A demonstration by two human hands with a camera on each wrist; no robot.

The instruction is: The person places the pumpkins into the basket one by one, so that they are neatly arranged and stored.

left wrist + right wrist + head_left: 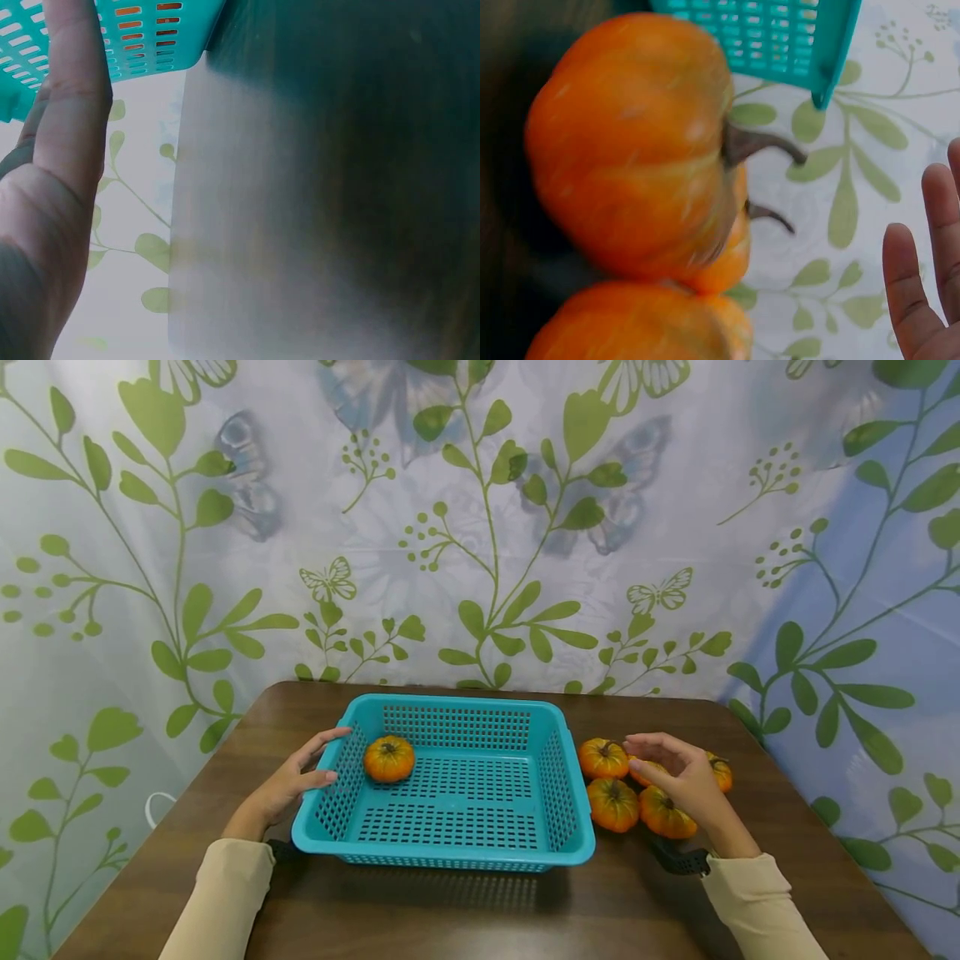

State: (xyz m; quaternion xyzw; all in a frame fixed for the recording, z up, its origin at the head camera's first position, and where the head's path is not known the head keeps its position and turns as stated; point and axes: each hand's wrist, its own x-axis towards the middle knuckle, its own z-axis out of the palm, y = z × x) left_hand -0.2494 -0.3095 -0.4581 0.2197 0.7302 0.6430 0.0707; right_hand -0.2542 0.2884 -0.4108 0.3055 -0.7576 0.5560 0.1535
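A turquoise plastic basket [450, 853] with slotted walls stands on the table, and a small orange pumpkin [389, 758] lies inside at its left. My left hand [288, 783] is at the basket's left rim, fingers and thumb apart and touching it; the left wrist view shows the fingers along the outer wall. My right hand [686, 781] hovers over a group of several pumpkins [612, 805] right of the basket, its fingers spread with nothing held. In the right wrist view, a large-looking pumpkin [630, 142] with a dark stem is close by, apart from the fingertips [900, 247].
The brown wooden table [420, 914] runs up to a hanging cloth [480, 527] printed with green leaves and butterflies. A dark strap [678, 858] is on the right wrist. A white cable [150, 810] loops by the table's left edge.
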